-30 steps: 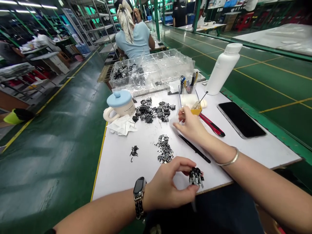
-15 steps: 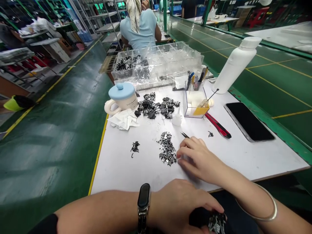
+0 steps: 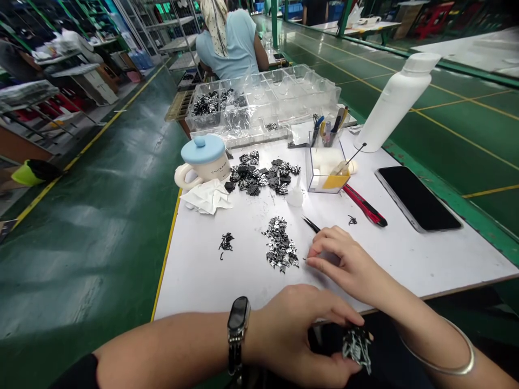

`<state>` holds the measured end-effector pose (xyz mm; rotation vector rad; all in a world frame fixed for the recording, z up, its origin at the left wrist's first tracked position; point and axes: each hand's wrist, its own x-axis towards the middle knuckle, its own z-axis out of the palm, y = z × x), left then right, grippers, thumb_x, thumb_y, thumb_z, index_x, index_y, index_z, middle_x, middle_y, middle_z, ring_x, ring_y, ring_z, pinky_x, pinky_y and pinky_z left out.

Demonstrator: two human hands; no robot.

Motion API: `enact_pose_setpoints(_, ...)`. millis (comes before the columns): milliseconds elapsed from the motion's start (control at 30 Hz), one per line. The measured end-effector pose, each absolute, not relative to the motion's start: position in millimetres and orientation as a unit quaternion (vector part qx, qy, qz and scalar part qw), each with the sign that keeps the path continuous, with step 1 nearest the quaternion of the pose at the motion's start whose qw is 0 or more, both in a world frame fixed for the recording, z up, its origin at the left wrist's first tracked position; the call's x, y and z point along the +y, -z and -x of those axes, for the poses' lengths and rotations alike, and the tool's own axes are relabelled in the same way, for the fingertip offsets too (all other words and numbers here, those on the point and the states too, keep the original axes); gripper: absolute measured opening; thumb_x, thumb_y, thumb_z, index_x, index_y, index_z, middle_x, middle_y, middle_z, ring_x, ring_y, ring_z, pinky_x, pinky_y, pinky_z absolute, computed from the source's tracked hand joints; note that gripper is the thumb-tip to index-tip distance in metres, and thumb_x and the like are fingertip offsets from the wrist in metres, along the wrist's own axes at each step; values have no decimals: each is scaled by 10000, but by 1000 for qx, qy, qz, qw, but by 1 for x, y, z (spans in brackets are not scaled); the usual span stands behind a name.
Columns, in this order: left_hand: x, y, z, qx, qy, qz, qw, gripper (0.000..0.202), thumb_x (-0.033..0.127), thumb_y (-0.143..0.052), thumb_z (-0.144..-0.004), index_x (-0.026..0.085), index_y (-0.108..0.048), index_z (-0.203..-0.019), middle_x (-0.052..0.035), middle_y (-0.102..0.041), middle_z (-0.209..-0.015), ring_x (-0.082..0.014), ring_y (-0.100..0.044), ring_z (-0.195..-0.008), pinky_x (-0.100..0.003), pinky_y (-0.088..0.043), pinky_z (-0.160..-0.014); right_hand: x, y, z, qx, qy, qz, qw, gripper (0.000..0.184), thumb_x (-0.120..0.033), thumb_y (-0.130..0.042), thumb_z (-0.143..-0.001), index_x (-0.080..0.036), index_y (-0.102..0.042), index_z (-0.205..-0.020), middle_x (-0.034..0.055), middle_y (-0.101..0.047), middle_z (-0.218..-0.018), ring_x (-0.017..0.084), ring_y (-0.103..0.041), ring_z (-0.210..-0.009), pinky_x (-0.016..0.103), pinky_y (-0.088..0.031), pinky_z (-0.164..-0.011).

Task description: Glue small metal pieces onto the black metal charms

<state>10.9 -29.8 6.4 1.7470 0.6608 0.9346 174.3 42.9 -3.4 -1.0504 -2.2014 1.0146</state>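
Observation:
My left hand [image 3: 295, 335], with a dark band on the wrist, grips a small black-and-silver assembly [image 3: 357, 346] between thumb and fingers, low in front of the table edge. Above the white tabletop my right hand [image 3: 346, 259] is closed in a pinch. A tiny dark metal piece [image 3: 305, 259] shows at its thumb and fingertip. Black tweezers [image 3: 311, 223] stick out past its other fingers; their rear part is hidden by the hand. Just left of the pinch lies a pile of small silver-and-black metal pieces [image 3: 280, 246]. Farther left is a small heap of black hooked pieces [image 3: 226, 241].
Black-and-silver assemblies [image 3: 253, 177] lie behind the pile, beside a lidded mug [image 3: 206, 159] and crumpled tissue [image 3: 207, 197]. To the right are a clear box [image 3: 329, 181], a red utility knife [image 3: 365, 205], a phone [image 3: 417, 197] and a white bottle [image 3: 395, 105]. Divided clear trays [image 3: 279, 100] stand behind.
My right hand has moved right, away from the metal pile, with a tiny piece now visible at its fingertips. My left hand has raised the assembly slightly, showing more of it.

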Motion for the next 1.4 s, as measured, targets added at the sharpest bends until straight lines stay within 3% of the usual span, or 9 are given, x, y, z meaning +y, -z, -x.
enact_pose_setpoints(267, -24, -16, -5, 312, -457, -651, 520, 405, 116, -727, -688, 181, -545, -1043, -101, -706, -982, -249, -623, -1073, -365, -524, -936, 40, -3, -178, -601, -564, 426, 372, 220, -413, -593, -848, -198, -584, -801, 13, -539, -730, 147, -500, -656, 275, -416, -579)
enact_pose_setpoints(433, -20, -15, -4, 358, -474, -605, 530, 379, 94, -698, -743, 180, -514, -1063, -90, -716, -984, -231, -485, -1264, -380, -432, -1051, 32, -8, -178, -493, -644, 424, 402, 236, -412, -632, -799, -186, -569, -774, 5, -512, -659, 132, -469, -559, 250, -404, -482)
enact_pose_setpoints(600, -19, -13, -3, 335, -484, -584, 560, 367, 74, -681, -762, 181, -505, -1066, -88, -717, -1010, -219, -464, -1284, -385, -386, -1094, 23, -2, -175, -476, -645, 430, 416, 247, -422, -664, -800, -188, -589, -772, 7, -547, -701, 120, -473, -576, 236, -390, -489)
enact_pose_setpoints(767, -18, -13, -3, 321, -479, -562, 593, 345, 85, -684, -771, 169, -504, -1053, -98, -715, -1025, -220, -509, -1243, -408, -338, -1125, 18, 3, -177, -513, -589, 453, 429, 251, -422, -660, -823, -196, -594, -735, -5, -561, -672, 117, -482, -606, 245, -393, -556)
enact_pose_setpoints(867, -17, -15, -3, 312, -471, -558, 608, 335, 86, -679, -770, 169, -493, -1036, -102, -713, -1017, -225, -555, -1193, -389, -409, -1069, 16, 4, -178, -535, -536, 475, 448, 188, -378, -668, -829, -212, -608, -765, -7, -563, -703, 130, -491, -661, 267, -393, -606)
enact_pose_setpoints(1000, -16, -17, -3, 297, -467, -552, 624, 328, 101, -675, -773, 171, -482, -1029, -98, -711, -989, -228, -612, -1109, -393, -454, -1019, 13, 4, -179, -674, -315, 454, 490, 32, -210, -634, -856, -241, -626, -854, -6, -591, -791, 151, -527, -774, 309, -413, -706)
enact_pose_setpoints(1067, -16, -17, -4, 301, -469, -553, 620, 335, 98, -679, -764, 170, -488, -1030, -101, -706, -1003, -224, -628, -1077, -393, -452, -1019, 11, 3, -180, -740, -188, 428, 483, 119, -133, -613, -855, -234, -626, -915, 4, -619, -834, 163, -548, -809, 335, -418, -735)
enact_pose_setpoints(1167, -16, -17, -4, 306, -466, -551, 621, 346, 82, -681, -749, 168, -498, -1030, -112, -695, -1037, -220, -648, -1031, -367, -486, -971, 9, 2, -182, -767, -128, 413, 474, 179, -88, -629, -831, -212, -621, -959, 20, -625, -851, 173, -560, -809, 355, -413, -730)
enact_pose_setpoints(1400, -16, -17, -2, 288, -466, -551, 629, 353, 38, -676, -730, 162, -516, -1019, -126, -697, -1064, -261, -462, -1283, -464, -306, -1134, 14, 1, -190, -798, -90, 393, 449, 122, -113, -640, -831, -190, -573, -897, 29, -585, -802, 177, -532, -779, 367, -383, -703)
